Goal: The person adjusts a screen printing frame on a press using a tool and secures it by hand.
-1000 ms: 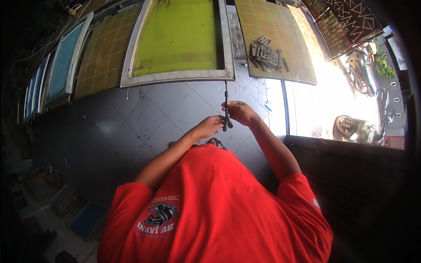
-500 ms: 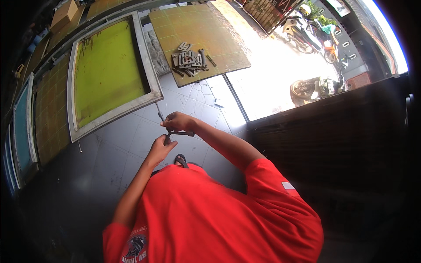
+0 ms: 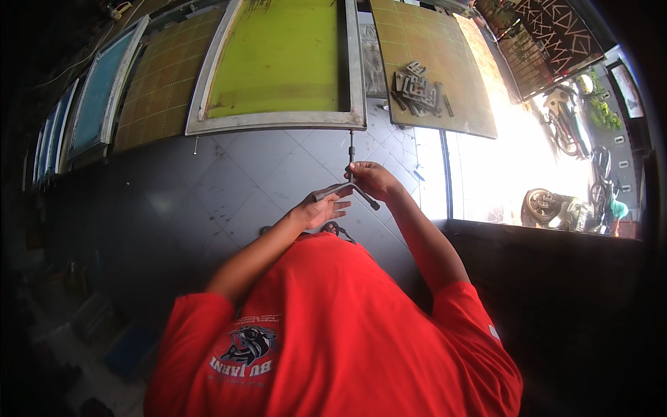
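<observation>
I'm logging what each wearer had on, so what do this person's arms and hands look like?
Both forearms are bare, and the left hand and right hand wear no gloves. No watch or ring shows. The short sleeves belong to a red T-shirt with a dark printed emblem and white lettering on its lower left.
</observation>
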Available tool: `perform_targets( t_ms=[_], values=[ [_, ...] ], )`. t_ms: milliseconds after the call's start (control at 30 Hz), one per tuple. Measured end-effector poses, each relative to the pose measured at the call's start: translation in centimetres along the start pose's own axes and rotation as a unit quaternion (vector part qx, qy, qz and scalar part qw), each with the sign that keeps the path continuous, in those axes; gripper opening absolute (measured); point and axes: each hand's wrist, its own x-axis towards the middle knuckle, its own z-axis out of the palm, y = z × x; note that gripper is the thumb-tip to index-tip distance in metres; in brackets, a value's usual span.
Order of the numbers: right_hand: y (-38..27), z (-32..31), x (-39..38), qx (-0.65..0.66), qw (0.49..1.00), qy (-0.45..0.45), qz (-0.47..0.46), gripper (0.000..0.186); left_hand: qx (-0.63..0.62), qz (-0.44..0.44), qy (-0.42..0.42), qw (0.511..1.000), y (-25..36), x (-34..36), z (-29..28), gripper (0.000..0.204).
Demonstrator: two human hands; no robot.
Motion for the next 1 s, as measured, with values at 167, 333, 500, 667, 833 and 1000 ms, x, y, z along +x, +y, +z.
perform_targets(
  t_ms=[167,333,500,667,833,1000],
  values=[
    [-0.3,0.7,0.2,-0.057,0.997,0.06,0.008,0.025,-0.077,0.001,-0.038,0.996,2.7,-2.5,-3.1,0.042],
    [-0.1,1.2,-0.2,-0.101,0.988,0.12,-0.015,0.034,0.207,-0.009,-0.011,0.978,2.8,-1.4,1.6,0.068],
    [-0.7,3.0,-1.4,-0.088,0.991,0.098,-0.006,0.041,-0.117,-0.055,-0.186,0.974,4.0,-1.1,2.8,0.06],
    [0.1,0.3,-1.5,-0.283,0.949,0.024,-0.14,0.032,-0.023,-0.078,-0.15,0.985,5.0,-1.6,2.2,0.047],
    [0.5,1.4,-1.5,-0.02,0.996,0.079,-0.029,0.02,0.449,-0.097,-0.018,0.888,7.9,-2.3,2.7,0.039],
    [0.0,1.1,0.0,-0.119,0.991,0.055,-0.003,0.019,0.645,0.077,0.056,0.759,3.7,0.3,2.8,0.046]
  ],
)
